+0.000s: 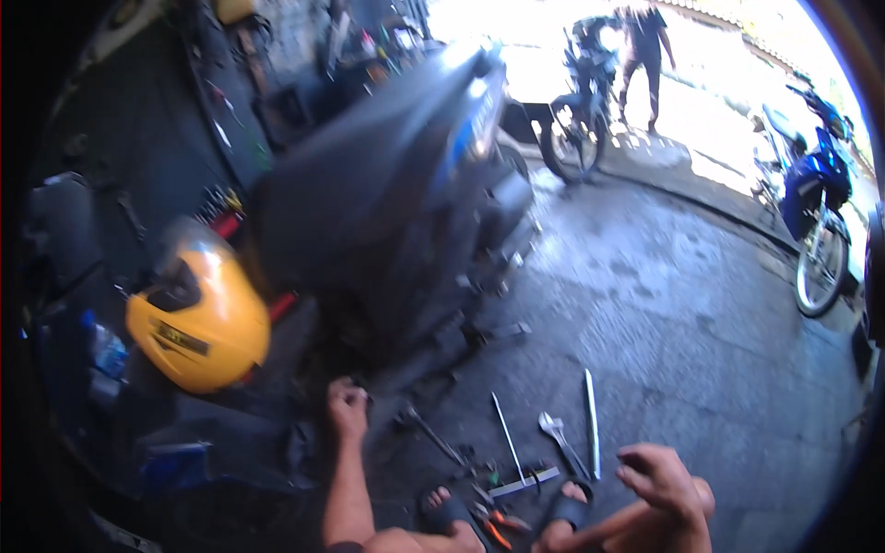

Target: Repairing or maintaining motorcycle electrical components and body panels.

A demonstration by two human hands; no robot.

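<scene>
My left hand (348, 408) reaches forward to the low edge of a dark scooter (369, 194). Its fingers are curled together; whatever they hold, if anything, is too small to make out. Over my right knee hangs my right hand (659, 475), its fingers loosely bent and the thumb apart, with nothing visible in it. Between the hands, tools lie on the floor: a dark long-handled wrench (433, 435), a thin metal rod (507, 433) by a flat silver bar (530, 482), an adjustable wrench (564, 442), a long silver bar (592, 424) and orange-handled pliers (499, 529).
A yellow helmet (235, 318) sits at the left among dark panels. My sandalled feet (567, 511) are beside the tools. Another motorbike (576, 111) and a person (645, 60) stand at the bright entrance; a blue motorbike (816, 189) is at the far right.
</scene>
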